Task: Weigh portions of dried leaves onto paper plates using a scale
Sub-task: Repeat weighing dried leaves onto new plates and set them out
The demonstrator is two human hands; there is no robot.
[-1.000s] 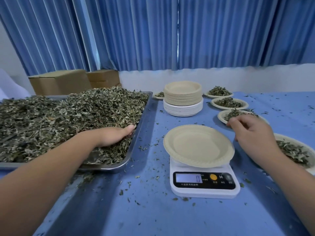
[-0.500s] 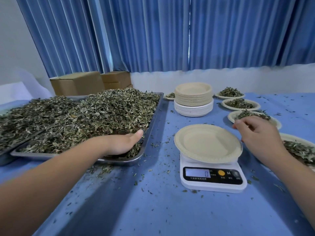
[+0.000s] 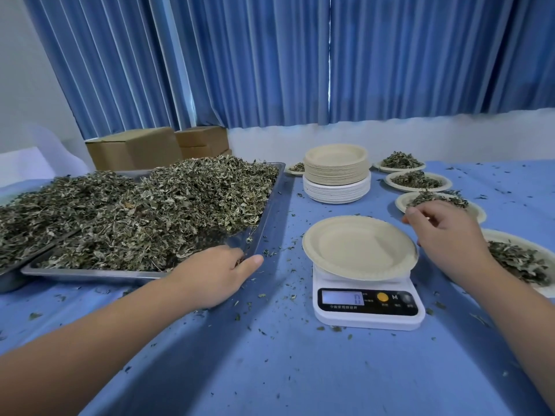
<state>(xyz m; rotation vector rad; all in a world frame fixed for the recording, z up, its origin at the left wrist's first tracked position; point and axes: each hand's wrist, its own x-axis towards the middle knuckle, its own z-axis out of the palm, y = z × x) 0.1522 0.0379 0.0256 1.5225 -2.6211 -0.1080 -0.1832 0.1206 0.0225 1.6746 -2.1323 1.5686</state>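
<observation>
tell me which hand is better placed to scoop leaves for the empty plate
Left: the left hand rests at the near corner of the leaf tray, while the right hand hovers beside the empty plate, away from the pile.

- Soft, even daylight filters through the blue curtains (image 3: 270, 70), with a bright slit where two panels meet
- A cool blue cast covers the scene
- Faint, diffuse shadows lie on the tabletop (image 3: 285, 370) beside the tray (image 3: 90, 274) and under the scale (image 3: 368, 321)
- Wide-angle bending curves the edges; the scale's display digits read blurred
</observation>
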